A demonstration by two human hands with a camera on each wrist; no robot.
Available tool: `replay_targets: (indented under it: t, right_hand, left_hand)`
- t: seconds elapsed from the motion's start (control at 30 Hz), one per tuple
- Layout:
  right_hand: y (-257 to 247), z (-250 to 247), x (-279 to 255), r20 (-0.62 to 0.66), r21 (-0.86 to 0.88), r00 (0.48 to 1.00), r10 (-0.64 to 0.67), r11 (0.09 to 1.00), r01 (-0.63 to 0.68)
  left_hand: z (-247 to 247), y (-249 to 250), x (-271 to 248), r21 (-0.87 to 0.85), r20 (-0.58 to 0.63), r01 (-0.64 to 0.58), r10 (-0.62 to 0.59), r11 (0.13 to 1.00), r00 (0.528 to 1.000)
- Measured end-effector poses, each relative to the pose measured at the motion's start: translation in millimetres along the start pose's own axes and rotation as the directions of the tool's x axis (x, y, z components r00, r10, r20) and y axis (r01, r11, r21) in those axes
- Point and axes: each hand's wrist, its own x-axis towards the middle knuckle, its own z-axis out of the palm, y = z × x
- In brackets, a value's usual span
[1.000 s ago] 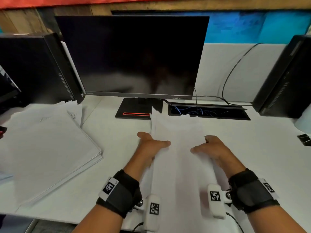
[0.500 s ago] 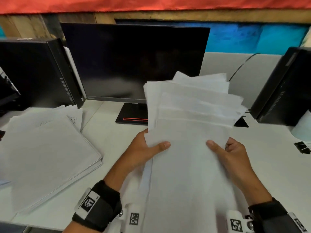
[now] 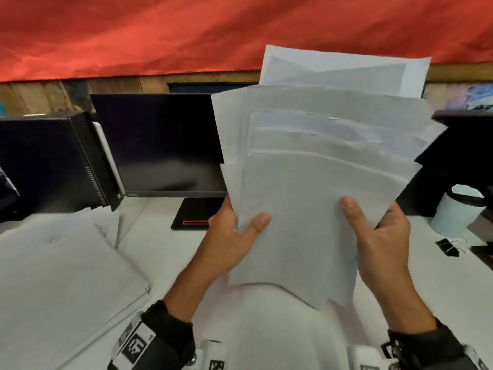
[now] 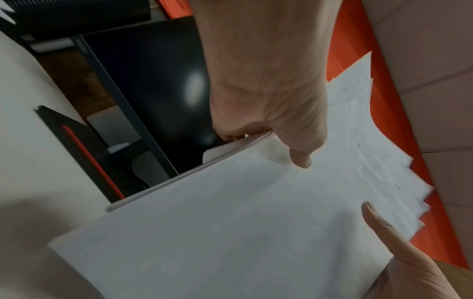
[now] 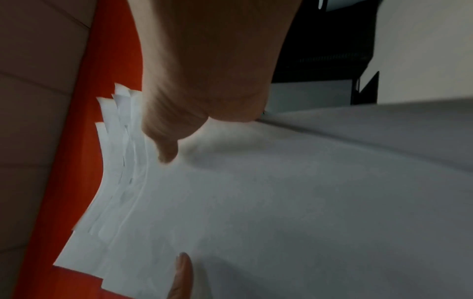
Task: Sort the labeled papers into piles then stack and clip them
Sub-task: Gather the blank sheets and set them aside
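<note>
**Both hands grip fanned paper sheaf, mid-frame**

Left hand (image 3: 229, 247) pinches the left edge of the sheaf of papers (image 3: 314, 198), thumb flat on the front sheet, fingers curled behind. My right hand (image 3: 378, 247) does the same on the right edge, thumb on front, fingers behind. From the left wrist view I see the left thumb (image 4: 299, 153) pressing the top sheet. Sheets are fanned, upper edges staggered toward the top right of the head frame, the sheaf raised off the white desk (image 3: 149, 252). Second pile of papers (image 3: 61, 284) lies flat at lower left. Dark monitor (image 3: 160, 145) sits center left, behind the left hand. Black binder clip (image 3: 448, 247) on the desk at right edge, near a white cup (image 3: 458, 212). Red cloth (image 3: 133, 33) across the top.
</note>
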Motion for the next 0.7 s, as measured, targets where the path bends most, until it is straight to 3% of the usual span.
replay_targets:
  t: [0.13, 0.37, 0.53, 0.7]
  right_hand:
    - [7, -6, -5, 0.066, -0.005, 0.992, 0.106, 0.994, -0.106]
    - [25, -12, -10, 0.063, -0.023, 0.978, 0.196, 0.98, -0.195]
    - [28, -12, 2, 0.141, -0.025, 0.968, 0.206, 0.978, -0.205]
    - [31, -7, 9, 0.184, -0.017, 0.955, 0.231, 0.973, -0.232]
  left_hand:
    - [10, -6, 3, 0.023, 0.076, 0.019, -0.02, 1.0, 0.997]
    - [11, -15, 12, -0.064, -0.01, 0.039, -0.04, 0.997, 0.999]
    - [8, -13, 23, -0.197, -0.048, 0.02, -0.03, 0.98, 0.998]
    - [9, -15, 42, -0.266, 0.06, 0.109, -0.097, 0.958, 0.993]
